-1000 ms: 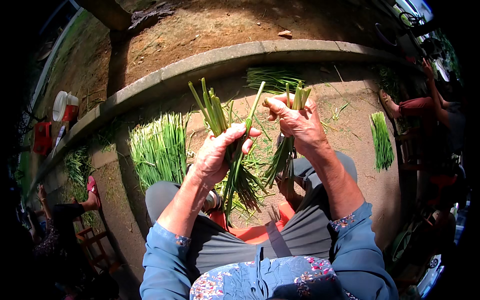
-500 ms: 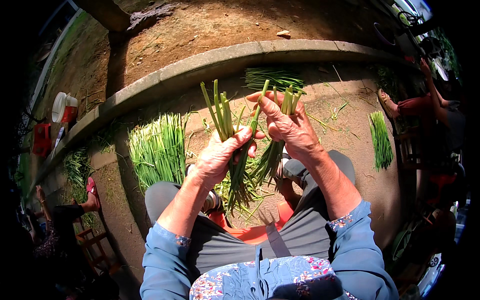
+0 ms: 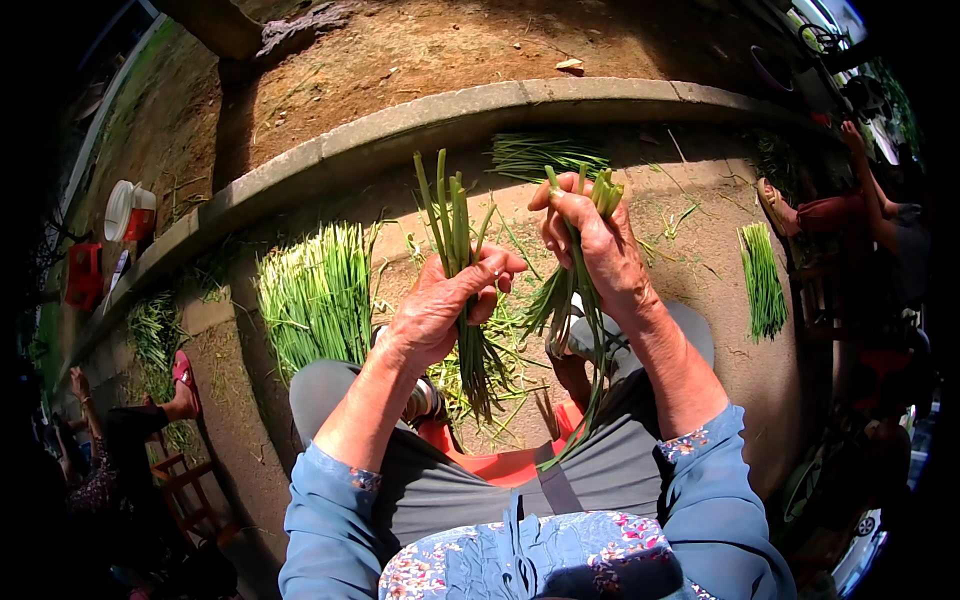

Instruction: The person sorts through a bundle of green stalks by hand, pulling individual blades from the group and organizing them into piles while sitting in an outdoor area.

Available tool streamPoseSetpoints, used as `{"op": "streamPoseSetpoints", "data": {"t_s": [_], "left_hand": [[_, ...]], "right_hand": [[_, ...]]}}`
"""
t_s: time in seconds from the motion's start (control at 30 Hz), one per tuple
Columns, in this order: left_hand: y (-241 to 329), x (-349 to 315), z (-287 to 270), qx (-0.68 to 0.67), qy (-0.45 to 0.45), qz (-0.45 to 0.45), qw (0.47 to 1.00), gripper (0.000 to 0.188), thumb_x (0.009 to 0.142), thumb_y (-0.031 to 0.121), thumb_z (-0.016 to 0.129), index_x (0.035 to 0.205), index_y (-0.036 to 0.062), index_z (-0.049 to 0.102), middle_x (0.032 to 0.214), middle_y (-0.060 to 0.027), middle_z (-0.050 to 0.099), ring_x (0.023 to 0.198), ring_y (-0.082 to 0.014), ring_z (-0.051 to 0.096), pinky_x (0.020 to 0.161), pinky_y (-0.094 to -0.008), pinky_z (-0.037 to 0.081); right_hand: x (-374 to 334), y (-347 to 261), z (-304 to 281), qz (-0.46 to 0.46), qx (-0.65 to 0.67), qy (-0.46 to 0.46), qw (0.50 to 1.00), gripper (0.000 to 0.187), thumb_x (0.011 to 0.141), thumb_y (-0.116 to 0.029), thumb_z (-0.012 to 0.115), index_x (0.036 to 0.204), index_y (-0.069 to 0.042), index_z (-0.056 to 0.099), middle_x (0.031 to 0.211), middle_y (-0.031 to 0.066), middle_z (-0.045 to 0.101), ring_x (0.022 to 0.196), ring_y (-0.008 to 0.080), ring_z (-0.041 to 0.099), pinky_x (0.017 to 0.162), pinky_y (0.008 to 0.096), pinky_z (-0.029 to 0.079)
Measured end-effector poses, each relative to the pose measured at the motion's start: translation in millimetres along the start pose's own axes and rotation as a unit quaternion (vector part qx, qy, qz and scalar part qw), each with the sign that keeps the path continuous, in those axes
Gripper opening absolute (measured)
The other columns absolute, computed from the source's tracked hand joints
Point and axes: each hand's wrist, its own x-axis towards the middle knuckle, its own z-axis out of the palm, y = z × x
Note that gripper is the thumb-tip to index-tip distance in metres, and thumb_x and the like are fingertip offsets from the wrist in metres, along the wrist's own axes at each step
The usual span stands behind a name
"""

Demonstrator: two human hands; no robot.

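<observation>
My left hand (image 3: pixel 440 308) is closed round a small bunch of garlic chives (image 3: pixel 457 225), its pale cut stems pointing up and its dark leaves hanging below the fist. Opposite it, my right hand (image 3: pixel 600 245) grips another bunch of garlic chives (image 3: pixel 608 192). Thumb and fingers of that hand pinch one stalk apart from the others, and its long leaves trail down over my lap. The two hands are apart. Left of them lies a large pile of chives (image 3: pixel 318 300), stem ends away from me. Loose leaves and trimmings (image 3: pixel 510 375) cover the ground between my feet.
I sit on a low red stool (image 3: pixel 490 468). A stone curb (image 3: pixel 420 125) curves across the far side, with a chive bundle (image 3: pixel 545 157) before it. Another bundle (image 3: pixel 763 285) lies right, near a person's sandalled foot (image 3: pixel 768 200). At left are another person's red shoe (image 3: pixel 183 372) and a white bucket (image 3: pixel 120 210).
My hands have moved apart, the right one going right with one stalk drawn away from the left bunch. Its leaves now hang over my lap.
</observation>
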Motion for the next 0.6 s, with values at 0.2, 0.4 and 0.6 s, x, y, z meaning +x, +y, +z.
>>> {"op": "streamPoseSetpoints", "data": {"t_s": [0.2,0.4,0.6], "left_hand": [[-3.4,0.0,-3.2,-0.012,-0.038,-0.007,0.999,0.028,0.086,0.028,0.057,0.097,0.0015,0.059,0.067,0.0018,0.049,0.05,-0.0046,0.037,0.044,-0.0179,0.026],[0.5,-2.7,0.9,-0.004,-0.059,-0.006,0.998,0.027,0.085,0.028,0.058,0.087,0.0013,0.059,0.063,0.001,0.047,0.052,-0.006,0.038,0.045,-0.0193,0.028],[4.4,-6.1,1.5,-0.023,-0.063,-0.035,0.997,0.037,0.088,0.034,0.052,0.095,-0.0022,0.059,0.071,-0.0037,0.055,0.06,-0.0092,0.05,0.05,-0.021,0.039]], "right_hand": [[-2.1,-4.7,12.7,0.07,-0.002,-0.047,0.996,0.02,0.087,-0.018,0.055,0.093,0.001,0.058,0.064,-0.0014,0.054,0.056,0.0043,0.05,0.049,0.0191,0.041],[-4.3,-8.7,16.2,0.097,-0.015,-0.069,0.993,0.021,0.084,-0.018,0.06,0.094,0.001,0.06,0.064,-0.001,0.055,0.055,0.0042,0.049,0.047,0.0189,0.038],[-2.8,-3.6,10.4,0.096,-0.074,-0.038,0.992,0.021,0.083,-0.025,0.062,0.076,-0.005,0.061,0.062,-0.0036,0.053,0.052,0.0037,0.042,0.044,0.0212,0.031]]}}
